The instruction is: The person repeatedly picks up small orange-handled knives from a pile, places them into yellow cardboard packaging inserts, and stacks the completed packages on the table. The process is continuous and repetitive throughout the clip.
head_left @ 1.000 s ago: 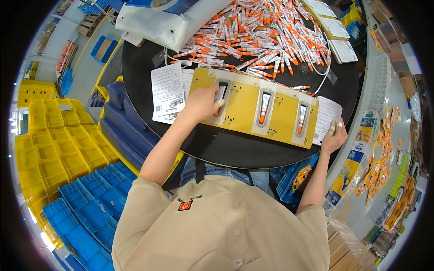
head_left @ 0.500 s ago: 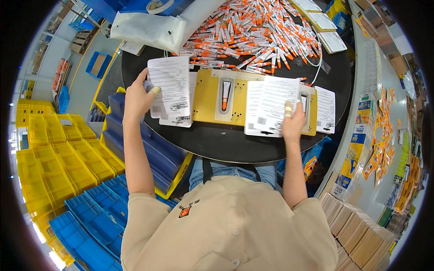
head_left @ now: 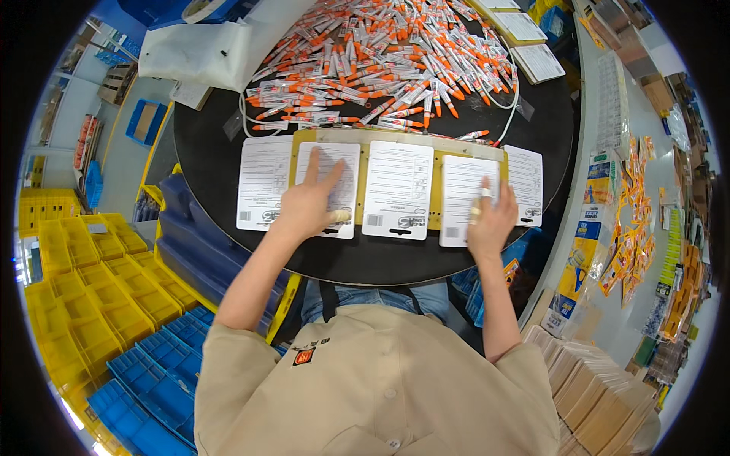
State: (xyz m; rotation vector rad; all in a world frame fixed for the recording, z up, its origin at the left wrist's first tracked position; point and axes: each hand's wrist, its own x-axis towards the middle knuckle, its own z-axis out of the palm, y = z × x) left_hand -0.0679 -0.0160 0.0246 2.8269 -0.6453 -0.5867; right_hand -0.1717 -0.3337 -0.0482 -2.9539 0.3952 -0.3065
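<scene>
White printed backing cards lie in a row over a yellow fixture plate (head_left: pixel 437 178) on the round black table. My left hand (head_left: pixel 308 207) is open, fingers spread flat on the left card (head_left: pixel 308 156) on the plate. The middle card (head_left: pixel 398 190) lies untouched, its hanger slot toward me. My right hand (head_left: pixel 493 220) rests at the right edge of another card (head_left: pixel 456 197), taped thumb and finger on top, fingers apart. This card looks thick, perhaps a stack. The tubes in the plate's slots are hidden under the cards.
A large pile of orange-capped tubes (head_left: pixel 380 68) covers the far side of the table. More cards lie beside the plate, at left (head_left: pixel 262 182) and right (head_left: pixel 525 182). Yellow bins (head_left: pixel 99 281) and blue bins (head_left: pixel 152 380) stand at left, cardboard pieces (head_left: pixel 593 380) at lower right.
My left hand has moved right from the left-hand cards onto the plate. Cards now cover the left slot and middle of the plate. The right-hand cards lie flatter under my right hand.
</scene>
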